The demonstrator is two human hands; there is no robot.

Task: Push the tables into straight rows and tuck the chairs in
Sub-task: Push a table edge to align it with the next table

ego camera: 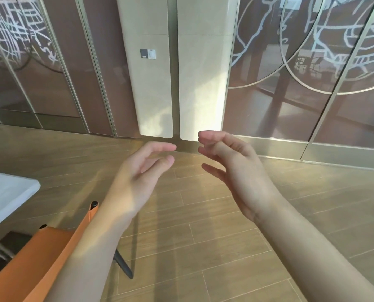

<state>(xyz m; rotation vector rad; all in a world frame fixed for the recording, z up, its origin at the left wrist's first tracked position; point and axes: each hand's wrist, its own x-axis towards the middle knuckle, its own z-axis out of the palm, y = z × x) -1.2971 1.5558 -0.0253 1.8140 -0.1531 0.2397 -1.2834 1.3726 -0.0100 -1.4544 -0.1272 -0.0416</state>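
Ahead of my left hand (136, 179) and my right hand (236, 171) the wooden floor (225, 236) lies open up to the wall (181, 83). Below my left forearm an orange chair (35, 258) stands in the way, with a white table (5, 192) just beyond it.

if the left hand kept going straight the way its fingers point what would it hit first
Probably the right hand. The left hand holds nothing, and its loosely curled fingers aim up and right at the other hand's fingertips across a small gap. Depth is unclear; it could pass by toward the cream wall panel.
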